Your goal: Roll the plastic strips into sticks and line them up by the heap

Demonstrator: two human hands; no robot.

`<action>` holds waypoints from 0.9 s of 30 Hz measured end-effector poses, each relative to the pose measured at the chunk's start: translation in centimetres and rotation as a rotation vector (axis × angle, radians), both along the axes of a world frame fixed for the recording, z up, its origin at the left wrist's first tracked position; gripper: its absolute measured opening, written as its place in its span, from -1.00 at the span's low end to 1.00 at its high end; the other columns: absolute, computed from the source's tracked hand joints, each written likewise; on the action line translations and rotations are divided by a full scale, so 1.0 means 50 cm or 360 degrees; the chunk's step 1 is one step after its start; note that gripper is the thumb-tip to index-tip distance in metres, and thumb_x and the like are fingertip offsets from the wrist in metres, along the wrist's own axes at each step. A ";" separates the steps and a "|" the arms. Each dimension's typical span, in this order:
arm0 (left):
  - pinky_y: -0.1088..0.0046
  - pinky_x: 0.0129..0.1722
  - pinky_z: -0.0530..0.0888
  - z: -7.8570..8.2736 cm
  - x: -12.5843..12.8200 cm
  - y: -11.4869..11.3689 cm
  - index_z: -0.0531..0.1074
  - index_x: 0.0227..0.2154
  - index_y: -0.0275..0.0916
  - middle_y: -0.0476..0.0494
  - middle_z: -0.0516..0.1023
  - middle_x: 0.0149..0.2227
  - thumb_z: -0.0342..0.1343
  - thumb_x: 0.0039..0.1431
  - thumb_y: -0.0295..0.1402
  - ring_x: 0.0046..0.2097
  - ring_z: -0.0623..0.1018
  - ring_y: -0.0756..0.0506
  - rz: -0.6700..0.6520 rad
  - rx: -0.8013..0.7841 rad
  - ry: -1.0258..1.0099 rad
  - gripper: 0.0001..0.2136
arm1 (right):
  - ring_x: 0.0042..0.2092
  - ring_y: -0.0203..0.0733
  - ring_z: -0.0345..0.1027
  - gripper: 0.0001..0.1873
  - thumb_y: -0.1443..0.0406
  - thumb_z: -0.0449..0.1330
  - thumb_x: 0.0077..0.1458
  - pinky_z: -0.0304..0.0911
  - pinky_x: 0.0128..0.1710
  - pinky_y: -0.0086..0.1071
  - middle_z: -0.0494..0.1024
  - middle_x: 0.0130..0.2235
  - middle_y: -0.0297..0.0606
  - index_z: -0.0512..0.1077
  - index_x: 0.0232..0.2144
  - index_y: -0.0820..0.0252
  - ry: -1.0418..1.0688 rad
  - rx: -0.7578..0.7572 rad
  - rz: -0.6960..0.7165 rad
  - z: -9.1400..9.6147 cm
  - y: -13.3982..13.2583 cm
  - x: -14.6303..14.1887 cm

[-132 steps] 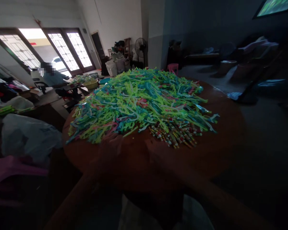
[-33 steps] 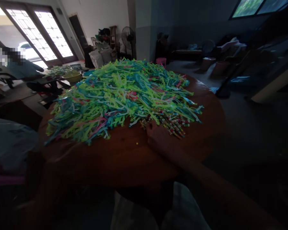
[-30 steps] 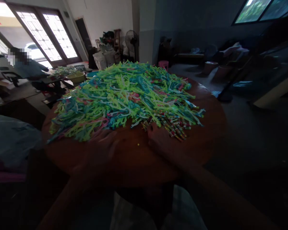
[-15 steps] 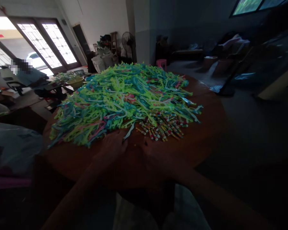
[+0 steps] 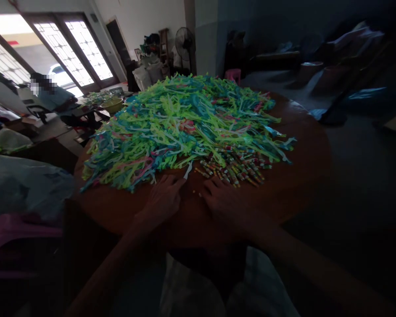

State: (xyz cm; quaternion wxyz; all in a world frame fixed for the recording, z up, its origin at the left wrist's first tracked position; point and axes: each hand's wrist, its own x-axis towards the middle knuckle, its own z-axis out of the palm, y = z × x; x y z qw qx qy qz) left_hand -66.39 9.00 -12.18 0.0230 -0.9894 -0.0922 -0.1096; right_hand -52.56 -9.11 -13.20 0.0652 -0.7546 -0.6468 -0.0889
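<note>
A big heap of green, blue and pink plastic strips [image 5: 181, 121] covers most of a round brown table [image 5: 293, 176]. At the heap's near edge lies a bunch of small multicoloured sticks [image 5: 232, 167]. My left hand [image 5: 165, 198] rests on the table just below the heap, its fingers stretched towards a pale strip [image 5: 187, 169]. My right hand [image 5: 219, 200] lies flat beside it, with its fingertips near the sticks. Neither hand holds anything that I can make out in the dim light.
Another person [image 5: 54, 94] sits at a far table by the glass doors at the left, with a yellow bowl [image 5: 112, 105] nearby. A plastic bag [image 5: 23, 182] lies at my left. A standing fan [image 5: 185, 42] and sacks are at the back.
My left hand has come up onto the table and reached the heap's edge. My right hand has drawn back slightly from the sticks. The view has shifted a little.
</note>
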 end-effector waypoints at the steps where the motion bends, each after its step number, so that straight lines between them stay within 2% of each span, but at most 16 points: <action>1: 0.10 0.02 0.45 -0.002 0.005 -0.009 0.37 0.20 -0.28 -0.30 0.48 -0.03 -0.06 0.25 -0.52 0.03 0.43 -0.27 -0.0024 0.0026 0.0030 -0.55 | 0.03 0.12 0.34 -0.70 0.42 0.03 0.34 0.28 -0.03 -0.09 0.50 0.00 0.05 0.51 0.00 0.34 0.0011 0.0020 0.0033 -0.007 -0.002 0.002; 5: 0.16 -0.01 0.48 0.001 0.001 -0.045 0.41 0.13 -0.26 -0.28 0.49 -0.06 -0.06 0.30 -0.49 0.00 0.45 -0.23 -0.0172 -0.0054 0.0062 -0.62 | -0.03 0.08 0.33 -0.72 0.44 0.07 0.31 0.28 -0.05 -0.13 0.52 -0.09 0.03 0.51 -0.03 0.37 0.0084 0.0199 0.0066 -0.047 -0.014 0.017; 8: 0.12 0.03 0.47 0.015 0.001 -0.044 0.39 0.15 -0.26 -0.31 0.49 0.02 -0.07 0.31 -0.49 0.07 0.43 -0.25 -0.0231 -0.0060 0.0011 -0.62 | -0.09 0.00 0.35 -0.71 0.43 0.05 0.31 0.29 -0.11 -0.20 0.52 -0.12 -0.02 0.49 -0.01 0.33 0.0280 0.0439 0.0064 -0.080 -0.017 0.028; 11: 0.02 0.15 0.42 0.028 0.019 -0.022 0.36 0.19 -0.24 -0.32 0.43 0.19 -0.04 0.30 -0.49 0.19 0.37 -0.30 -0.0340 0.0038 -0.0001 -0.59 | -0.17 -0.09 0.40 -0.72 0.35 0.00 0.37 0.30 -0.15 -0.24 0.55 -0.14 -0.05 0.51 -0.09 0.29 0.0691 0.0737 -0.0039 -0.100 -0.014 0.033; 15: 0.09 0.23 0.37 0.032 0.052 0.008 0.43 0.15 -0.14 -0.18 0.48 0.20 -0.05 0.35 -0.50 0.20 0.43 -0.21 -0.0538 0.0064 0.0183 -0.62 | -0.23 -0.13 0.47 -0.75 0.25 0.08 0.35 0.31 -0.19 -0.29 0.62 -0.22 -0.14 0.54 -0.17 0.23 0.1294 0.1005 -0.0072 -0.096 -0.016 0.035; 21: 0.15 0.11 0.41 0.025 0.080 0.017 0.50 0.00 -0.17 -0.20 0.54 0.06 0.01 0.36 -0.49 0.09 0.48 -0.22 -0.0689 0.0332 0.0336 -0.74 | -0.30 -0.13 0.46 -0.73 0.18 0.15 0.24 0.29 -0.30 -0.33 0.63 -0.30 -0.21 0.58 -0.22 0.22 0.1766 0.0979 -0.0142 -0.068 -0.033 0.047; 27: 0.13 0.01 0.42 0.002 0.101 0.001 0.43 0.09 -0.29 -0.33 0.51 0.09 -0.10 0.44 -0.43 0.08 0.48 -0.28 -0.0702 0.0656 0.0209 -0.70 | -0.34 -0.18 0.37 -0.61 0.11 0.19 0.19 0.20 -0.40 -0.38 0.57 -0.34 -0.20 0.59 -0.13 0.29 0.2016 0.0870 -0.0219 -0.063 -0.035 0.055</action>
